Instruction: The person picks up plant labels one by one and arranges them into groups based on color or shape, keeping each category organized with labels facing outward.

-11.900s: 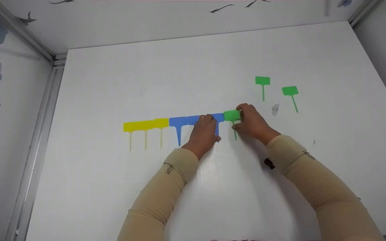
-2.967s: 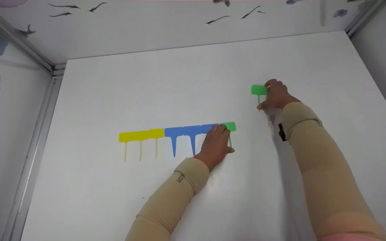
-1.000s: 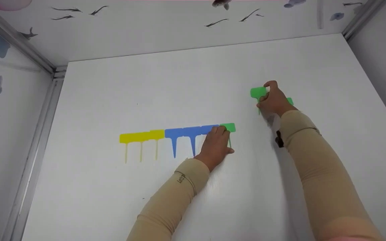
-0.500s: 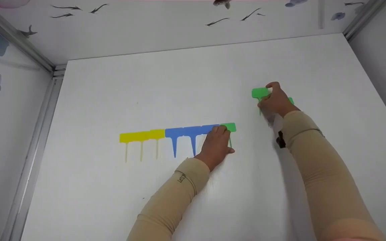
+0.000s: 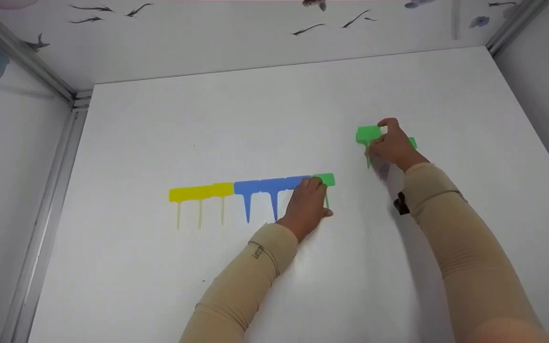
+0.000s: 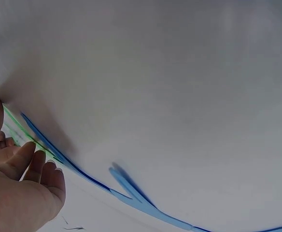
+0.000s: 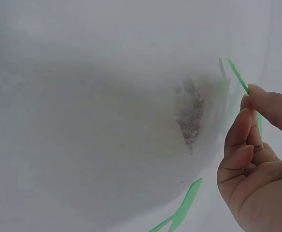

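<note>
A row of T-shaped plant labels lies on the white board: yellow plant labels (image 5: 191, 193) at the left, blue plant labels (image 5: 260, 186) in the middle and a green plant label (image 5: 324, 179) at the right end. My left hand (image 5: 304, 206) rests on the row where blue meets green, its fingers hiding part of the last blue label. Higher up on the right, my right hand (image 5: 391, 143) pinches the stem of another green plant label (image 5: 368, 134). The right wrist view shows that stem (image 7: 238, 76) between thumb and fingers. Behind this hand a further green plant label (image 5: 412, 142) is partly hidden.
The white board (image 5: 136, 286) stretches under both arms. A grey smudge (image 7: 191, 116) marks it below the right hand. Patterned panels (image 5: 208, 43) stand behind and at the left, a plain grey one (image 5: 546, 81) at the right.
My right hand has gone from the green label at the row's end to a loose green one, now pinched by its stem and slightly raised. My left hand has shifted right along the row.
</note>
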Action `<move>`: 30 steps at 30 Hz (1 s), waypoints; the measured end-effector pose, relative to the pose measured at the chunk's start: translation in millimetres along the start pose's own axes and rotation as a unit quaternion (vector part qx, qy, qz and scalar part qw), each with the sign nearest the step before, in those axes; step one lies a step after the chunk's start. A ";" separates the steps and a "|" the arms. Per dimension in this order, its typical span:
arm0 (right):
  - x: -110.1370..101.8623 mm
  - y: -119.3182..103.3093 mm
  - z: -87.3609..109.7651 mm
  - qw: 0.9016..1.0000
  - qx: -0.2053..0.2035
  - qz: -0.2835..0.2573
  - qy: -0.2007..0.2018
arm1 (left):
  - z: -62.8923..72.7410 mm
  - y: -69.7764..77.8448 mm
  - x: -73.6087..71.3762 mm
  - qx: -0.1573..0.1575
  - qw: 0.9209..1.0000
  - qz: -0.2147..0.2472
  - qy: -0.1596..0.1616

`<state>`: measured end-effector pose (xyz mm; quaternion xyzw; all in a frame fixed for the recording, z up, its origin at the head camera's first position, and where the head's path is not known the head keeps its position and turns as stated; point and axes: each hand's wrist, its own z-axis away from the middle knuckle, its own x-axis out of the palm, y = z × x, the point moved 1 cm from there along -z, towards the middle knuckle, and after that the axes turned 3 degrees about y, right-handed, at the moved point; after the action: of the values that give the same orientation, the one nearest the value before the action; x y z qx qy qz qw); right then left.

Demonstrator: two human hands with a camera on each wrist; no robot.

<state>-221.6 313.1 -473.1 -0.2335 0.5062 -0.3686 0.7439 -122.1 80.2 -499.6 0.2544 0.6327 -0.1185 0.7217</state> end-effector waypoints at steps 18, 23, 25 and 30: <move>10.6 6.2 22.2 1.000 0.005 0.013 -0.014 | 0.3 0.4 0.6 -0.011 1.000 0.004 0.004; 15.0 8.4 28.3 1.000 0.006 0.009 -0.016 | 1.2 1.1 0.3 -0.011 1.000 0.008 0.004; 17.1 8.5 31.5 1.000 0.005 0.014 -0.015 | 1.4 1.6 -0.3 -0.010 1.000 0.006 0.003; 23.4 9.2 39.4 0.999 0.000 0.034 -0.016 | 1.0 3.5 -1.7 -0.011 1.000 -0.003 -0.001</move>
<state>-177.3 299.4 -478.4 -0.2221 0.5016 -0.3397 0.7640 -119.8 82.3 -497.1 0.2446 0.6338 -0.1142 0.7249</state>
